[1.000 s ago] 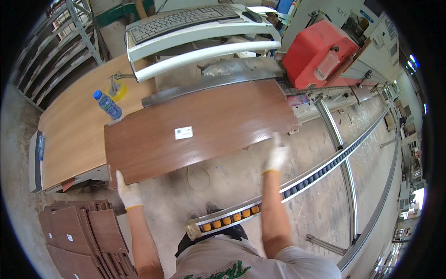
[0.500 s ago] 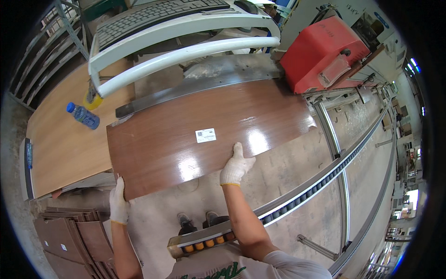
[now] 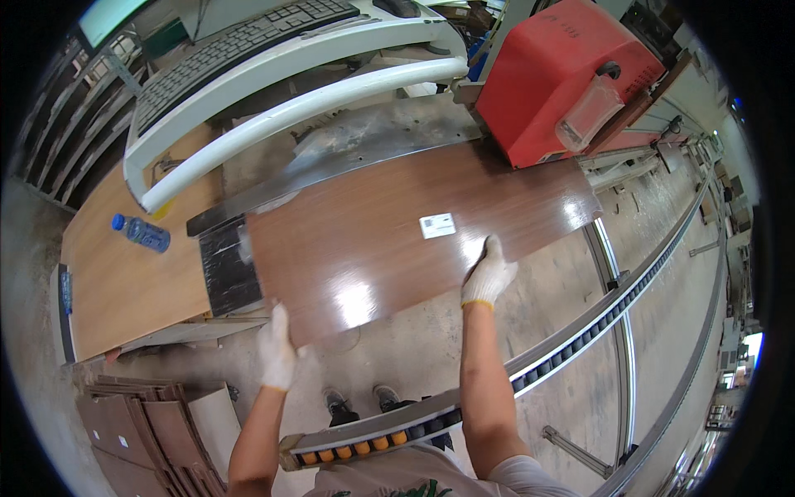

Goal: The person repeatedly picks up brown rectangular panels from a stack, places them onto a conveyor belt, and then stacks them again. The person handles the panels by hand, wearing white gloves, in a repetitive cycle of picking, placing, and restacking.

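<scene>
A brown wood-grain panel [image 3: 373,248] with a white label [image 3: 437,225] lies slantwise, its far edge along a metal plate [image 3: 381,137] and its right part beside and partly under a red machine housing [image 3: 546,83]. My right hand [image 3: 489,277], in a white glove, grips the panel's near edge with the thumb on top and the fingers underneath. At the panel's near left corner is my left hand [image 3: 278,346], also gloved and slightly blurred. It lies against the panel's end with fingers stretched out and thumb apart.
A light wooden table [image 3: 137,290] with a blue-capped bottle [image 3: 141,233] stands left. A white frame [image 3: 306,103] carries a keyboard [image 3: 240,58] at the far side. A roller rail [image 3: 571,340] curves close to my body. Stacked brown panels [image 3: 141,431] stand lower left.
The panel has slid right, toward and past the red housing, and both hands have moved right with it. A black surface is now uncovered at the panel's left end.
</scene>
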The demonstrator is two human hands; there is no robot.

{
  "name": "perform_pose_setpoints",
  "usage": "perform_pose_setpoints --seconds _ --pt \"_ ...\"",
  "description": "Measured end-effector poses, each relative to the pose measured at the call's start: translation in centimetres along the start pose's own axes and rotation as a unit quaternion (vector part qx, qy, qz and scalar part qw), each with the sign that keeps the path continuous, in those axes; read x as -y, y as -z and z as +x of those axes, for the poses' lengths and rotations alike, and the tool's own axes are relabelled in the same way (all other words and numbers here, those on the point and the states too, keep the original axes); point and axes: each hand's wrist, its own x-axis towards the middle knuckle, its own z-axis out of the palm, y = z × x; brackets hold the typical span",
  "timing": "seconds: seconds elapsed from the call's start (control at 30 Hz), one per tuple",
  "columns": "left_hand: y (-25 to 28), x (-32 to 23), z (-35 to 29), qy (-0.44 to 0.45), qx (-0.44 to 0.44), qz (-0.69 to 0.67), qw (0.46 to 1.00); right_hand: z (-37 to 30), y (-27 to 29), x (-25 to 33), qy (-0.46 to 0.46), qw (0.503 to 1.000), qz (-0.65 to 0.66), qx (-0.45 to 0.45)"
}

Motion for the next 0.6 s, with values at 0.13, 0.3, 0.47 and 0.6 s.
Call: perform_pose_setpoints --seconds 0.13,0.3,0.47,0.6 --pt "-4.8 -0.3 -0.9 -0.041 0.051 0.049 0.997 1.6 0.2 1.5 -0.003 0.991 -0.106 -0.077" --pt "-8.9 -0.1 1.1 -0.042 0.116 0.277 0.953 -13.2 -3.1 2.5 -0.076 0.978 -0.183 -0.059" --pt "-11.5 -1.7 2.3 -0.396 0.225 0.491 0.743 -20.5 -4.9 2.9 -0.16 0.986 -0.009 -0.046" --pt "-11.4 -3.2 -0.1 -0.234 0.265 0.451 0.82 -15.7 -3.8 4.9 -0.195 0.979 -0.04 -0.043"
